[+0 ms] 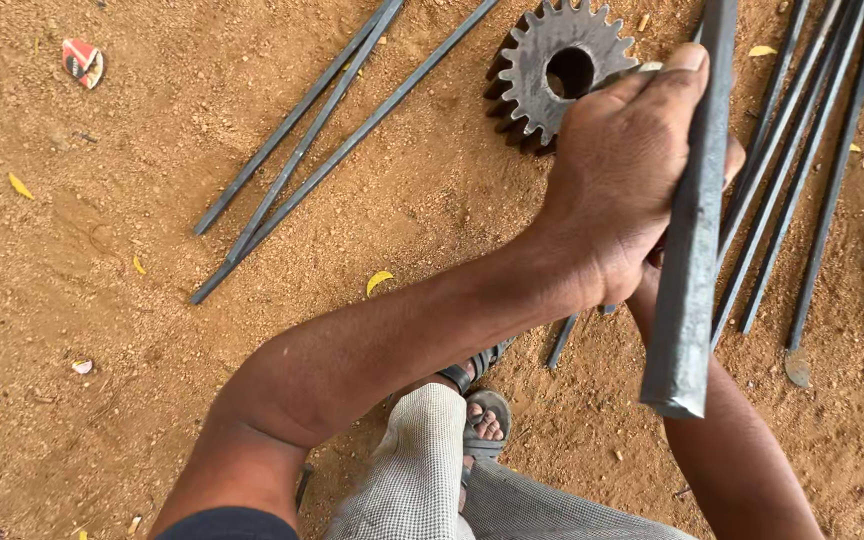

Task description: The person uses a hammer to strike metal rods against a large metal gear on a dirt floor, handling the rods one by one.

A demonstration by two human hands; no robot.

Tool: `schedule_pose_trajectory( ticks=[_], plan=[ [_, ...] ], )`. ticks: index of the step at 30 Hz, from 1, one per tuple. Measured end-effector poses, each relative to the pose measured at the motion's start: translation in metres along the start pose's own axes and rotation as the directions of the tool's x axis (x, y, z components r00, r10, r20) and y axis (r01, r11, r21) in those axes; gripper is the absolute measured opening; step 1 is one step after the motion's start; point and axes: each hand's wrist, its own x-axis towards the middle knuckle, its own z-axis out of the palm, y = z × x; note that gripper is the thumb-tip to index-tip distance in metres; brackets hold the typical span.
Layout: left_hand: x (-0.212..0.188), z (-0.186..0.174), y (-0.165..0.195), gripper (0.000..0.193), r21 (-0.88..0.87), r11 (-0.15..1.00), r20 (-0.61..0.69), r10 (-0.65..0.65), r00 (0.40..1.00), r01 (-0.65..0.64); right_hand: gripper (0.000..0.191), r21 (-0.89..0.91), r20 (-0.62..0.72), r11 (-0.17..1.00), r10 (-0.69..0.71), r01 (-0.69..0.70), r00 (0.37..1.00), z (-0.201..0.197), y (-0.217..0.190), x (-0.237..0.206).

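Left hand (622, 180): we clench the flat steel bar (692, 230). Right hand: hidden, possibly gripping too. Risk: bar slipping onto our sandalled foot (484, 420).

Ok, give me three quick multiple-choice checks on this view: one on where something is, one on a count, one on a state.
1. Where is the gear?
A. On the dirt ground beyond the hands
B. On a bench
C. In a box

2. How many thin rods lie in the loose group at left?
A. One
B. Three
C. Six

3. How is the thick metal bar held?
A. Lying untouched on the ground
B. Gripped by the left hand, end toward the camera
C. Stuck through the gear

Answers: 1 A, it rests on bare soil. 2 B, three rods fan out there. 3 B, fingers wrap around it.
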Motion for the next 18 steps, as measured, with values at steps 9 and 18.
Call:
schedule_pose_trajectory(
  ticks=[9, 18],
  plan=[
    [0.005, -0.005, -0.007, 0.039, -0.029, 0.999, 0.042, -0.015, 0.999, 0.016, 0.025, -0.013, 0.023, 0.998, 0.061, -0.060, 0.998, 0.000, -0.005, 0.007],
    [0.003, 0.010, 0.000, 0.064, -0.019, 0.999, -0.122, -0.040, 0.992, 0.038, 0.024, -0.021, 0.039, 0.997, 0.079, -0.078, 0.996, -0.001, -0.009, 0.013]
  ],
)
